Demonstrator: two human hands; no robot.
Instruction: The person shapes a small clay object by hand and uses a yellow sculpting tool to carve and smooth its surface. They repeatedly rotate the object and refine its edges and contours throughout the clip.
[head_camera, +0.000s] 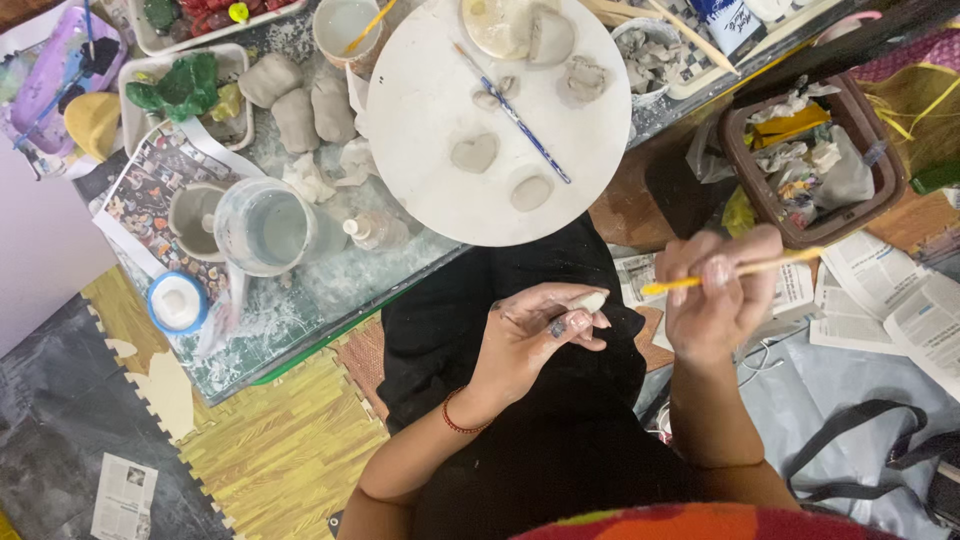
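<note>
Clay-smeared table (330, 290), round white board (440, 190), foam floor mat (270, 450).

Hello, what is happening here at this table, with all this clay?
A person sits at a low table and shapes clay. The left hand holds a small pale clay piece; the right hand holds a yellow tool beside it. Small clay shapes, one a heart, lie on a round white board.
</note>
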